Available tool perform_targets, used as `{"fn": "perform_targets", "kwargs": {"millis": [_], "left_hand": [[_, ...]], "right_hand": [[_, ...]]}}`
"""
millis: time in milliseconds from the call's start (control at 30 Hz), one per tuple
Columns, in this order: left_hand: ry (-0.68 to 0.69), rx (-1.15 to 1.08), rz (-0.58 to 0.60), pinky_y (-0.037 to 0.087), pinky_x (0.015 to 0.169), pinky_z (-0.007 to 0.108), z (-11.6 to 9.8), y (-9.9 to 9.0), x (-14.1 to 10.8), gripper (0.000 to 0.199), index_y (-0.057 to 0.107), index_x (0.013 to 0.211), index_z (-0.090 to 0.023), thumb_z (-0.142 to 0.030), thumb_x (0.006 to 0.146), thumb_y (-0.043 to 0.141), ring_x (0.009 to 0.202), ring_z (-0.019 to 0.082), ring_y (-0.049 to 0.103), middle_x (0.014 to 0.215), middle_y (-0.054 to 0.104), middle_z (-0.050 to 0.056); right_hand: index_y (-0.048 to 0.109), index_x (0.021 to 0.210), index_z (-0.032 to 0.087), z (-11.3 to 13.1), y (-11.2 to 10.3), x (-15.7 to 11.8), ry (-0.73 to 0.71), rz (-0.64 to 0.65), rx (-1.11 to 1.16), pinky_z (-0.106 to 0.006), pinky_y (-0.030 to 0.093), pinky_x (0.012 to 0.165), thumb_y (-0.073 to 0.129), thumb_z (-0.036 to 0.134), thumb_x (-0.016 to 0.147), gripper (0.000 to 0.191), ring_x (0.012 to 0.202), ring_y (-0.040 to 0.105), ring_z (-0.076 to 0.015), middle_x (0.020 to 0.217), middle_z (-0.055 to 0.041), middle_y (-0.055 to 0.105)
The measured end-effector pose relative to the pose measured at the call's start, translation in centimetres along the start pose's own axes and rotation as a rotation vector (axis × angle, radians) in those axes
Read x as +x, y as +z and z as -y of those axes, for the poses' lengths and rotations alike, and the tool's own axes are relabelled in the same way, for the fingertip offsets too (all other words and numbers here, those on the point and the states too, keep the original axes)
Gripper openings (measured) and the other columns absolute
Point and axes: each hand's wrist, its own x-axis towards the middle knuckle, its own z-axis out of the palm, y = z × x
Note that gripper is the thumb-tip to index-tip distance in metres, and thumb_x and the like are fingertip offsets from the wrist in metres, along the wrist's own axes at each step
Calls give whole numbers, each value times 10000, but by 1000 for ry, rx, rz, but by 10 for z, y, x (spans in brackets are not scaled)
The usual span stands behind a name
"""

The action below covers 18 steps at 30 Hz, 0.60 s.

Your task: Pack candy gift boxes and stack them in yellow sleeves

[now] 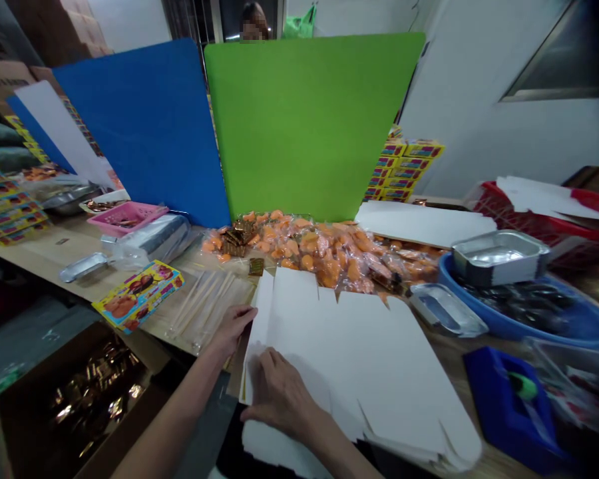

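A stack of white die-cut cardboard sheets lies in front of me, with notched edges and folded-up flaps along its left side. My left hand grips the far part of that left edge, fingers closed at the border. Closer to me, my right hand is bent over the same edge, its thumb at the border and its fingers on the white surface. Left of the stack are clear plastic sleeves with wooden sticks and a yellow printed box lying flat.
Behind the stack spreads a heap of orange packets, before green and blue panels. At right are a blue basin with foil trays and a blue holder. An open carton stands lower left. A person is behind the panels.
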Motion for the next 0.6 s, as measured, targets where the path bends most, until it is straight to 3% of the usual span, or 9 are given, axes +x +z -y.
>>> {"fn": "perform_targets", "kwargs": {"millis": [67,167,233,333,400,500,600], "left_hand": [[18,39,-13,356,493,233,-3,0,-3,403,653,681,-112,-487,555,729,512,124,497,583,602,22],[88,117,-55,369,523,246,-12,-3,-8,376,641,663,-120,-488,606,691,568,148,509,604,594,27],[211,202,-144,391,584,254,-24,-2,-11,322,636,705,-141,-459,663,659,665,169,522,689,604,36],[399,383,-234,419,644,265,-41,10,-13,284,619,815,-176,-452,757,579,710,175,533,762,600,34],[362,362,-116,442,605,269,-48,28,-13,354,593,940,-188,-504,800,519,665,174,558,760,608,28],[159,144,129,464,558,258,-47,59,-8,526,465,1198,-207,-568,816,492,669,174,608,829,647,39],[27,66,118,467,527,257,-36,80,2,772,282,1348,-196,-512,745,645,630,177,625,803,663,48]], "right_hand": [[498,858,181,-10,-5,-3,-17,3,117,-326,442,718,867,336,482,549,830,529,-224,928,-58,561],[503,730,191,-22,-15,-11,-55,-55,369,-248,383,625,636,271,786,165,687,502,-141,778,-4,549],[514,673,185,-27,-21,-19,-61,-159,528,-243,359,599,485,255,872,213,671,504,-134,750,-18,559],[548,652,179,-23,-32,-34,-45,-340,742,-251,362,592,500,376,862,292,681,521,-148,772,-44,590],[570,637,179,-18,-38,-43,-28,-405,859,-253,382,606,543,431,833,321,677,533,-151,761,-45,606],[604,629,182,-17,-41,-54,-31,-411,869,-256,433,650,556,428,831,322,703,585,-160,768,-55,646],[667,929,187,-27,-34,-65,-100,-346,636,-296,485,802,594,443,801,295,930,628,-215,1029,-117,668]]}}
